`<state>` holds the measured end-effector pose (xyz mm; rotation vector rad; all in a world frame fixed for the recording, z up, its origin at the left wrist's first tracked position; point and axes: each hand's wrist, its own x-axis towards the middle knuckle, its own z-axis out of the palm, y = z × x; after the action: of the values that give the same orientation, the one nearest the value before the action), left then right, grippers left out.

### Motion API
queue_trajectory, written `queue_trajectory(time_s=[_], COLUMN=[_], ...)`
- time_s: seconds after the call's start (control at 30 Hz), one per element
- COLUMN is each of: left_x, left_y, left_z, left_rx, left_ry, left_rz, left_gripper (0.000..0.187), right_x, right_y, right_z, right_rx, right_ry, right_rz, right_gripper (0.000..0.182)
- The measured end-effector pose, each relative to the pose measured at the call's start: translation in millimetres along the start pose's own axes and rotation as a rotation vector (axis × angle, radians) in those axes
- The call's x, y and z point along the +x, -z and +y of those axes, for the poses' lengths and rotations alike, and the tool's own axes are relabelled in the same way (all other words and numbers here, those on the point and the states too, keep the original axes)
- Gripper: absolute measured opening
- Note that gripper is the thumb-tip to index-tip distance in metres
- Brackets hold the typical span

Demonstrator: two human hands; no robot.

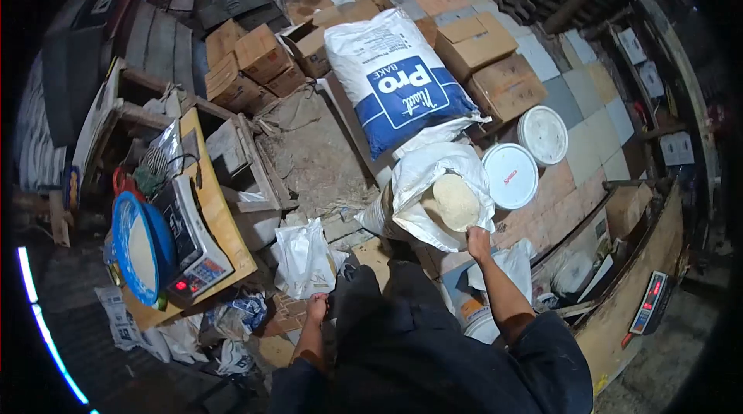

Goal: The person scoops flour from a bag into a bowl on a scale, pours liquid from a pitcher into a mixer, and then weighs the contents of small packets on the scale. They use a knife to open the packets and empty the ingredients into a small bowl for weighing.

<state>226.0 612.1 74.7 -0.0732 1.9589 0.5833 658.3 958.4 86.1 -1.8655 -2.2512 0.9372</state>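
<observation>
The right hand (pixel 478 242) is stretched forward, its grip closed at the near rim of the open sack (pixel 418 168); what is held cannot be told. Pale powder (pixel 457 202) is seen just beyond, its long axis slanted down-right towards that grip. The left hand (pixel 316 308) is held low, fingers curled, beside the white bag (pixel 302 259).

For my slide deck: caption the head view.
Right hand at open white sack, pale powder within its mouth; left hand near crumpled white plastic bag.
</observation>
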Motion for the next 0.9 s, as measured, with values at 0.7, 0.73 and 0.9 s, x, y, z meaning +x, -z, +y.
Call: queue_trajectory(time_s=[0.7,0.73,0.9], left_x=[69,68,40], left_y=[75,88,169], left_z=[-86,-96,-158], left_rx=[-0.361,-0.426,-0.708], left_ry=[-0.092,-0.055,0.096], left_rz=[0.18,0.202,0.336], left_gripper=[0.038,0.038,0.034], right_x=[-54,-49,-66], right_y=[206,201,156], right_z=[-477,-506,-666], right_rx=[0.112,0.155,0.081], right_ry=[0.722,0.601,1.027], right_rz=[-0.215,-0.342,-0.394], right_gripper=[0.043,0.042,0.041])
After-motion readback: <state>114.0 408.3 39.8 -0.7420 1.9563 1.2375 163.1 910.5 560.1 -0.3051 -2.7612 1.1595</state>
